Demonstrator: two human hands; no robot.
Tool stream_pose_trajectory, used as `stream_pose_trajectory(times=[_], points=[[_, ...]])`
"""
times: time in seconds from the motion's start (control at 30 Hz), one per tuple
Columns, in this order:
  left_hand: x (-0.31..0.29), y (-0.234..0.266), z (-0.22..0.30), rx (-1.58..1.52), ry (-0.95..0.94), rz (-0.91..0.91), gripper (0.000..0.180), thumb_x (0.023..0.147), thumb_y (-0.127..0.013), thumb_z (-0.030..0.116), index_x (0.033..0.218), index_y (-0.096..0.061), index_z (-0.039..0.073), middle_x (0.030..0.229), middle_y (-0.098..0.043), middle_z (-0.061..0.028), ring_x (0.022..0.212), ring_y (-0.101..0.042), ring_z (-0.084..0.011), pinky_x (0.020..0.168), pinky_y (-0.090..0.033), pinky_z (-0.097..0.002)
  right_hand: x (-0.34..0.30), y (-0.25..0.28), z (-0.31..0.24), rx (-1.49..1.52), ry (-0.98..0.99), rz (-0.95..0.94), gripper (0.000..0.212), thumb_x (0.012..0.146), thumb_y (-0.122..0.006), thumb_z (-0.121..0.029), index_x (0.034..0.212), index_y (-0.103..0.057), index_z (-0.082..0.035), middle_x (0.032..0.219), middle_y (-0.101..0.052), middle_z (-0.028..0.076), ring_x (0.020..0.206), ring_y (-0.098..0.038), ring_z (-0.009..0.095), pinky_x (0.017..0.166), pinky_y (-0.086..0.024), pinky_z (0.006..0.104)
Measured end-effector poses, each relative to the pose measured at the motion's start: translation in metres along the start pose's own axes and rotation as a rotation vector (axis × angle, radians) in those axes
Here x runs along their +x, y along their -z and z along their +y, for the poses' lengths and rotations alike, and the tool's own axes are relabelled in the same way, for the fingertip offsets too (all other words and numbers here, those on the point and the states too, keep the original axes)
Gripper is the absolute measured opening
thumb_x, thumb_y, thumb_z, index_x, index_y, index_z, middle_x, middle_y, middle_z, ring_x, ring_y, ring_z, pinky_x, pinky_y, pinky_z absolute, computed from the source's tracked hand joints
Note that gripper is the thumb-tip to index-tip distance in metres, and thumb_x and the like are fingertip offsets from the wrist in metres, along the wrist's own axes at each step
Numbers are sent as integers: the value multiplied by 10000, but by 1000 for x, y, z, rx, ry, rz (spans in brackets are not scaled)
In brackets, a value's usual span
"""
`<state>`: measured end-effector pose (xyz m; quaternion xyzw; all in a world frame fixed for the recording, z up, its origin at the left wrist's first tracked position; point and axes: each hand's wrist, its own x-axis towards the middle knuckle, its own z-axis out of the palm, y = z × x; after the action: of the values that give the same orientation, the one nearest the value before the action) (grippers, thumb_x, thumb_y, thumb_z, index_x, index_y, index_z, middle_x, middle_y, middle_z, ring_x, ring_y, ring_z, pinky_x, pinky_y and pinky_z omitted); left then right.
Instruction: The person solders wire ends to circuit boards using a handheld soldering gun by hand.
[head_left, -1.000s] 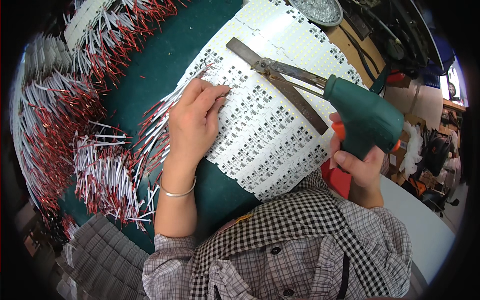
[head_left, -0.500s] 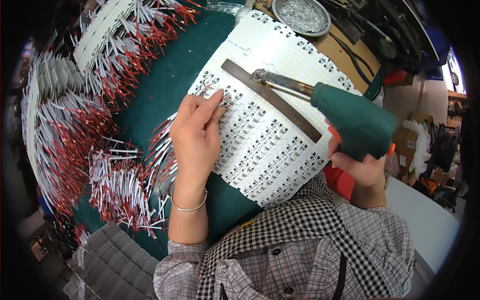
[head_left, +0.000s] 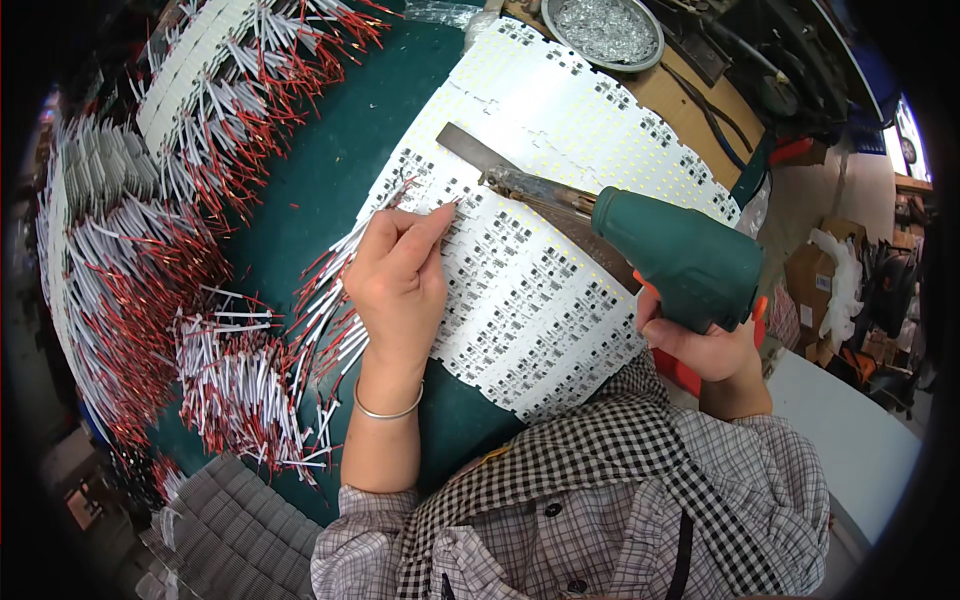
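The right grip (head_left: 708,345) is wrapped around a green soldering gun (head_left: 680,258), whose tip points left over a dark metal bar (head_left: 572,232) lying across white circuit boards (head_left: 520,300). To its left, the left grip (head_left: 400,285) curls over the boards' left edge; I cannot tell whether its fingertips pinch a wire. Just left of that grip, red-and-white wires (head_left: 344,252) fan out, with wire heaps (head_left: 240,395) farther left on the green counter (head_left: 315,170). Well beyond both grips stands a round dish (head_left: 626,68).

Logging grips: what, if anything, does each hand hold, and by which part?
Right hand: green soldering gun, by its pistol grip. Left hand: pinched; cannot tell whether on anything.
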<state>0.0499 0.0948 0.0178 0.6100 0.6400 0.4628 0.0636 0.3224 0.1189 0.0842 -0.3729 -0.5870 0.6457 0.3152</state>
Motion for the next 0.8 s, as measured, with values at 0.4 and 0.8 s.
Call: stream_pose_trajectory(times=[0.4,0.8], points=[[1,0,0,37,-21,-33,233,717,-677,-96,903,-717,39,731,-588,-81,600,-586,-195,536,-472,-292,5,-7,13,45,-50,-8,364,762,-664,80,1102,-545,36,849,-635,68,716,-590,113,636,-494,253],[-1,0,0,20,24,-66,213,753,-679,-97,939,-705,3,755,-592,-93,635,-566,-172,567,-455,-255,16,-18,13,75,-77,-4,278,764,-639,76,1022,-557,13,843,-610,27,760,-577,103,687,-493,257]])
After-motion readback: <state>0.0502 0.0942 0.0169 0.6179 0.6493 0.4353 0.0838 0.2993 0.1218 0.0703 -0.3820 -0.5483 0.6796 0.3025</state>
